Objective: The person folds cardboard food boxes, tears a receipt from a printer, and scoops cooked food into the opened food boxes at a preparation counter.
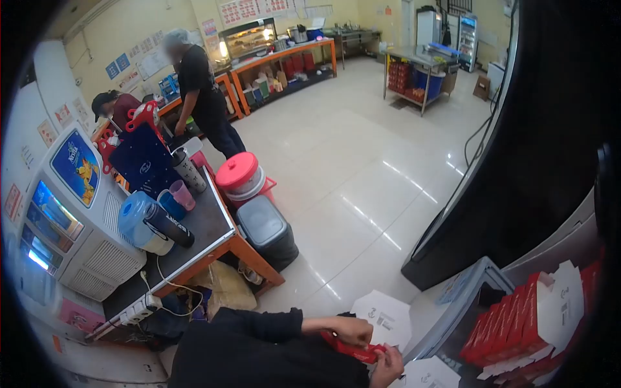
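Note:
At the lower middle, a red cardboard box (359, 350) with a white inner flap (388, 312) is between my hands. My left hand (352, 330) is closed with curled fingers at the box's upper edge. Lower and to the right, my right hand (387, 368) pinches the red side of the same box. The box is partly hidden by my hands and black sleeve. Beside my right hand lies another white cardboard piece (430, 374) with dark print.
Stacked red boxes (508, 320) stand at the right, near a grey bin (453, 301). A table at left holds a dark bottle (169, 225) and a drink dispenser (77, 194). A lidded grey bin (265, 226) stands beside it. Two people work at the back left.

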